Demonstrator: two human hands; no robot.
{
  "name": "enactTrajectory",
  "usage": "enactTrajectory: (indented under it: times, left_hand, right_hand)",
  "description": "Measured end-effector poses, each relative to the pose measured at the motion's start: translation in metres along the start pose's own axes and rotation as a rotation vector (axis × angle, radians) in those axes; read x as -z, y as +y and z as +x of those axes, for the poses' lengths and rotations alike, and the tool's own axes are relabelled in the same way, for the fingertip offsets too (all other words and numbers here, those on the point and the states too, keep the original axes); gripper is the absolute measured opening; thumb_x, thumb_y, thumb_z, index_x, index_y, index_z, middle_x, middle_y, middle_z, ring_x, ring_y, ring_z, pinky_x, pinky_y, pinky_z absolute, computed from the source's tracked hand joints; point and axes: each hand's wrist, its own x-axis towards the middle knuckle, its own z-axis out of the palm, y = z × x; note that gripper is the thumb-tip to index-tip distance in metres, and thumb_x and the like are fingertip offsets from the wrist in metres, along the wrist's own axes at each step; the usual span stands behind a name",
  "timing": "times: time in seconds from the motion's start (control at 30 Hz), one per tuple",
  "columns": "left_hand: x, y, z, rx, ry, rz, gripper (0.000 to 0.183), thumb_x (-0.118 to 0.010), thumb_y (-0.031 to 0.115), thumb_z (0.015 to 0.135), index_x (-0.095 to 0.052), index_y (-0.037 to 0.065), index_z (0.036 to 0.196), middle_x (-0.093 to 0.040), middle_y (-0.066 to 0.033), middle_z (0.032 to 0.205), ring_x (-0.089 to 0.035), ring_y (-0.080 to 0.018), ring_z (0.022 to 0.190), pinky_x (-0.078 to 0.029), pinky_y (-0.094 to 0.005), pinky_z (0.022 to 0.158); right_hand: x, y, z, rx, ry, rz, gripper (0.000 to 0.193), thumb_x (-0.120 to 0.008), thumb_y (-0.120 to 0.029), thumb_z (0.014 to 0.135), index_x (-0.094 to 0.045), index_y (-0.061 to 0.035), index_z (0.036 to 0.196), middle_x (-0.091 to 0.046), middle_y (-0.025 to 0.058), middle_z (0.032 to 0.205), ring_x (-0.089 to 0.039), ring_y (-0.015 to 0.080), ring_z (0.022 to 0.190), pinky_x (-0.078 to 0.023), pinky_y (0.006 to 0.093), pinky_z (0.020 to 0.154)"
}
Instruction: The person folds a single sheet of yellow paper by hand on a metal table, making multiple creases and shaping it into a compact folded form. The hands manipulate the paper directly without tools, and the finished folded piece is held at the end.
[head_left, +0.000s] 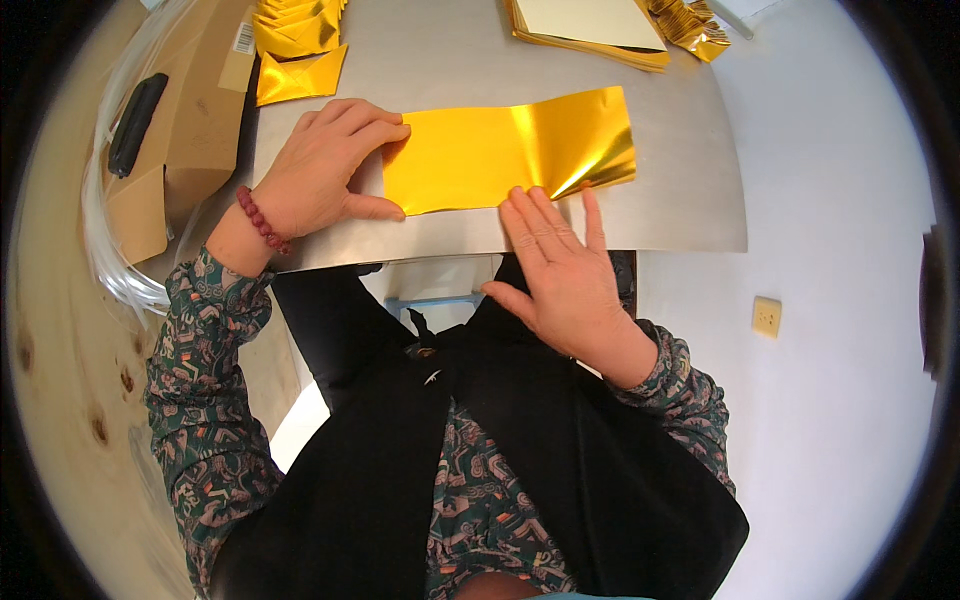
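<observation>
A strip of shiny gold foil paper [460, 160] lies lengthwise across the metal table [690, 180], its right part raised in a bend that catches the light. My left hand [320, 165] rests at the paper's left end, thumb at the near corner and fingertips at the far one, thumb and fingers spread apart. On the near edge, right of the middle, the fingertips of my right hand [565, 275] press the paper. Its fingers are stretched out with the palm down, and its thumb points left, off the paper.
Folded gold foil pieces [300, 75] are stacked at the far left. A stack of gold-edged sheets [590, 25] lies at the far right, beside more folded gold pieces [695, 30]. An open cardboard box [195, 120] stands left of the table. A white wall [830, 200] is at the right.
</observation>
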Motion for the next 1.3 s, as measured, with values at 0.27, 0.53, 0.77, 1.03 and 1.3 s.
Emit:
enactTrajectory:
  times: [0.27,0.53,0.77,1.03,1.3]
  left_hand:
    - [0.005,0.000,-0.002,0.030,-0.061,-0.007,0.082,-0.096,0.045,0.076,-0.065,0.012,0.144,-0.061,-0.0099,0.148,-0.052,-0.0331,0.141,-0.040,-0.0468,0.120]
    - [0.007,0.003,0.001,0.024,-0.062,-0.034,0.081,-0.095,0.046,0.077,-0.064,0.012,0.144,-0.061,-0.0090,0.148,-0.051,-0.0333,0.141,-0.039,-0.0477,0.119]
    - [0.004,0.000,-0.001,0.008,-0.040,-0.003,0.077,-0.093,0.046,0.080,-0.065,0.012,0.142,-0.062,-0.0090,0.147,-0.051,-0.0323,0.142,-0.040,-0.0472,0.118]
    - [0.002,-0.010,-0.005,0.009,-0.087,0.032,0.080,-0.092,0.045,0.081,-0.062,0.010,0.146,-0.060,-0.0110,0.148,-0.051,-0.0346,0.142,-0.039,-0.0489,0.121]
    - [-0.005,-0.016,-0.008,0.017,-0.066,-0.002,0.082,-0.093,0.045,0.080,-0.062,0.012,0.148,-0.060,-0.0111,0.149,-0.051,-0.0342,0.143,-0.037,-0.0489,0.124]
  right_hand:
    - [0.003,0.038,-0.026,-0.198,0.031,-0.064,0.068,-0.071,-0.045,0.103,-0.058,-0.0041,0.156,-0.059,0.0144,0.161,-0.051,0.0292,0.153,-0.018,0.0622,0.133]
    - [0.002,0.066,-0.039,-0.287,0.121,-0.018,0.065,-0.070,-0.043,0.105,-0.057,-0.0064,0.157,-0.058,0.0126,0.162,-0.048,0.0324,0.155,-0.022,0.0618,0.131]
    - [0.015,0.072,-0.028,-0.287,0.135,0.041,0.051,-0.066,-0.028,0.108,-0.059,-0.0060,0.153,-0.061,0.0154,0.158,-0.049,0.0365,0.153,-0.025,0.0645,0.129]
    - [-0.014,0.073,0.090,0.161,0.309,0.133,0.051,-0.057,-0.032,0.111,-0.055,-0.0066,0.156,-0.053,0.0175,0.164,-0.044,0.0379,0.155,-0.028,0.0578,0.131]
    - [-0.043,0.101,0.103,0.214,0.025,0.020,0.060,-0.049,-0.046,0.113,-0.047,-0.0169,0.166,-0.043,0.0099,0.174,-0.034,0.0318,0.163,-0.020,0.0581,0.134]
